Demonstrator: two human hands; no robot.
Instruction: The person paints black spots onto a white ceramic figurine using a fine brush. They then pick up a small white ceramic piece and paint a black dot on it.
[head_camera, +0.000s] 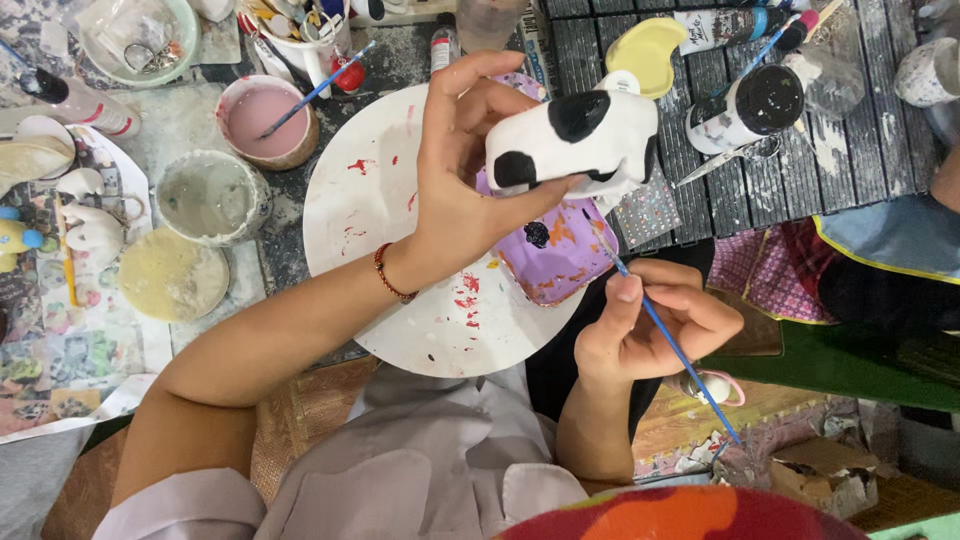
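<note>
Purple palette beneath cow figurine

head view | worn on the head, looking steeply down | close over the paint-spattered worktable and lap

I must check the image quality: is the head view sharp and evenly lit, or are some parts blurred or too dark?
In the head view the light is soft and even, without hard shadows; the white figurine with black patches in the left hand is sharp; the right hand holding the thin blue brush is also clear; the red and orange shape at the bottom edge is out of focus.
</note>
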